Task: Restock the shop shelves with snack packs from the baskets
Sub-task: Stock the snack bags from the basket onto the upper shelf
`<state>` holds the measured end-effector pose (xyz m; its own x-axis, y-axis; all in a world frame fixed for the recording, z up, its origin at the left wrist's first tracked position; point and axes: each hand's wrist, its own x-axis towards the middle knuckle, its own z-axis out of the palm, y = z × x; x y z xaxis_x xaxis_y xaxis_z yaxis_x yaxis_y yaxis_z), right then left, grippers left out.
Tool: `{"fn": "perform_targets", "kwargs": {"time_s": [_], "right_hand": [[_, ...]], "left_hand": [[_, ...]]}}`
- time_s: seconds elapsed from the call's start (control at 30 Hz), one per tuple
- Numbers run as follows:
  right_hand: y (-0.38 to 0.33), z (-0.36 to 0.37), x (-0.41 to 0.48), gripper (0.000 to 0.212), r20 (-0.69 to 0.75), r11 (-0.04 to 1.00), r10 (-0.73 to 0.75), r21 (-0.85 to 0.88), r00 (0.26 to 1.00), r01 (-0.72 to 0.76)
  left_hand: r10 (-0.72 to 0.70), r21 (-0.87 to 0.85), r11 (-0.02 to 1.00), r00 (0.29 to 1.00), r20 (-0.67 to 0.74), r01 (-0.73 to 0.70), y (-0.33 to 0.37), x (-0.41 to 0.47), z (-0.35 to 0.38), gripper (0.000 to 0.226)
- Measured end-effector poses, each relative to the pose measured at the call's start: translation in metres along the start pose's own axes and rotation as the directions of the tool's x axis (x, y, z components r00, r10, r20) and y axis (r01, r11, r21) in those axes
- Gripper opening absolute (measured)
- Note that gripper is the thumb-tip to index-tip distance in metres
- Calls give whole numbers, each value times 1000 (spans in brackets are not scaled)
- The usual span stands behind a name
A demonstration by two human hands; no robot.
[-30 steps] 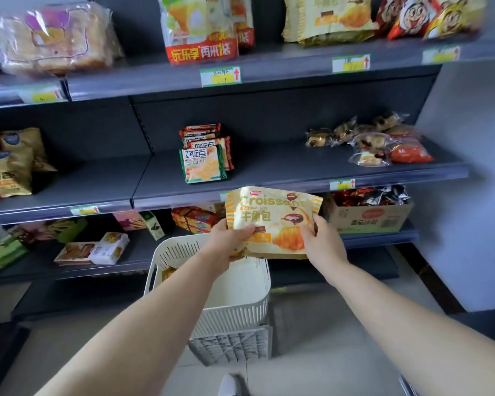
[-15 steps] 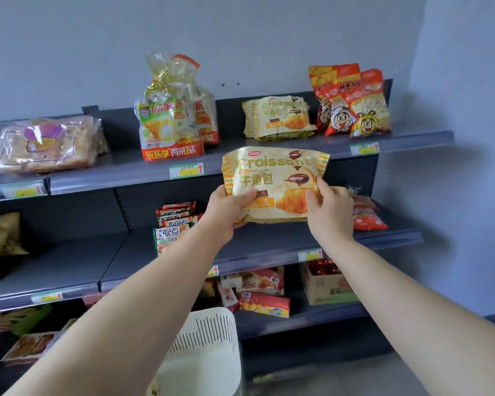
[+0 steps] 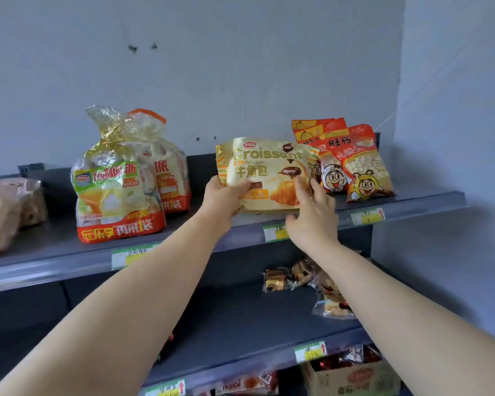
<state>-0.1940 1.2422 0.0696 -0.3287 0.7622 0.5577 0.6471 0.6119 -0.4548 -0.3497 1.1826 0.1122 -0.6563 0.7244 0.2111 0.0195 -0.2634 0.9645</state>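
Head view.
- Change since half a second ago: you have lifted the croissant pack [image 3: 266, 172] from in front of the shelf lip up to the top shelf [image 3: 55, 252]. It now covers the spot where a matching pack lay. The white basket has dropped out of view.
- Left hand [image 3: 222, 200]: grips the pack's lower left corner, thumb across the printed front and the other fingers hidden behind.
- Right hand [image 3: 312, 215]: holds the lower right corner, fingers laid on the front and thumb under the bottom edge.
- The pack stands upright, face toward you, at 12 o'clock from both hands. Its bottom edge is level with the shelf board; contact cannot be told.
- Neighbours: orange snack bags [image 3: 355, 167] stand just beside the pack at 3 o'clock, and its right edge overlaps them. Tall cake bags [image 3: 117, 190] stand well apart at 9 o'clock. A clear-wrapped loaf [image 3: 3, 210] sits at the far left.
- A green price tag [image 3: 275, 232] sits on the lip at 6 o'clock from the pack.
- On the middle shelf [image 3: 240, 324], small wrapped cakes [image 3: 292, 277] lie under your right forearm.
- A cardboard box [image 3: 352, 378] sits lower, at 5 o'clock.
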Motion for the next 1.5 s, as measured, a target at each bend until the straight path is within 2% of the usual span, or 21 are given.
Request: {"fn": "perform_targets", "kwargs": {"time_s": [0.1,0.2,0.3,0.33,0.4,0.47,0.63,0.77,0.93,1.2,1.33,1.5], "right_hand": [[9,25,33,77,100,1000,12,6,995,-13],[23,51,52,72,253,996,56,-78,966,-37],[28,63,61,58,338,992,109,-101,935,-80],[28,64,62,58,333,993,106,-81,937,-83],[27,64,59,59,299,996,85,-56,950,-71],[27,61,50,60,284,997,70,-44,956,-60],[23,43,15,62,276,998,56,-18,959,-53],[14,20,-22,63,296,999,42,-11,954,-40],[-6,-4,-91,56,352,1000,-10,25,936,2],[-29,-5,-185,41,497,996,-91,60,863,71],[-38,7,-229,38,567,995,-103,43,817,95],[-54,36,-267,37,634,995,-96,32,767,98]], "left_hand": [[-69,32,997,997,22,68,-15,46,6,35],[-187,204,960,982,-36,191,-35,80,5,41],[-64,579,801,984,-169,152,-35,94,9,51],[-34,627,766,983,-181,142,-33,94,11,57],[-72,601,780,979,-191,175,-27,88,14,76],[-69,564,805,973,-220,185,-26,78,13,82],[-14,497,856,966,-256,144,-21,33,11,84],[23,520,848,973,-231,103,-8,-18,6,72],[16,584,809,989,-145,73,-10,-90,-22,22],[-74,661,729,981,-182,177,-29,-187,-89,31],[-124,730,641,970,-208,238,-48,-227,-135,41],[-221,780,523,938,-266,344,-72,-256,-189,35]]}}
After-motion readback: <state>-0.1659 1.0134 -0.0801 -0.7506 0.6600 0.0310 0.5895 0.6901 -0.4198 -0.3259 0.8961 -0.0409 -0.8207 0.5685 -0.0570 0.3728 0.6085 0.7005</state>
